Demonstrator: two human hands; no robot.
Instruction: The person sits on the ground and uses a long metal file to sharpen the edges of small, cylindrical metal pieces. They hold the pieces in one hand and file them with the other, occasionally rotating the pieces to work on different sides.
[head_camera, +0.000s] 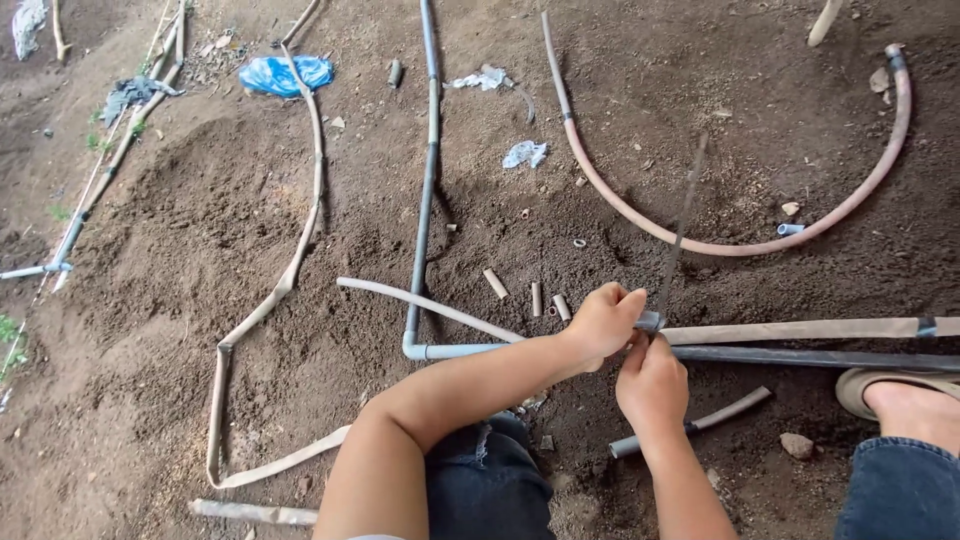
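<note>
Left hand: the left hand (603, 318) was curled shut over the end of the tan hose (800, 329), fingers wrapped round it where a small grey fitting (649, 321) showed.
Right hand: the right hand (652, 385) sat just near of the left, fingers pressed together pinching the lower end of a thin dark blade (680, 225) that rose tilted to the far side.
Tan hose: it lay flat, running right from the hands to the right edge, just beside a dark pipe (800, 356).
Grey pipe: an elbowed grey pipe (425, 200) ran far from the hands.
Offcuts: short tube pieces (535, 297) lay on the soil (200, 250), left of the hands.
Far right: a reddish hose (850, 200) curved.
Far left: blue plastic bag (285, 73).
</note>
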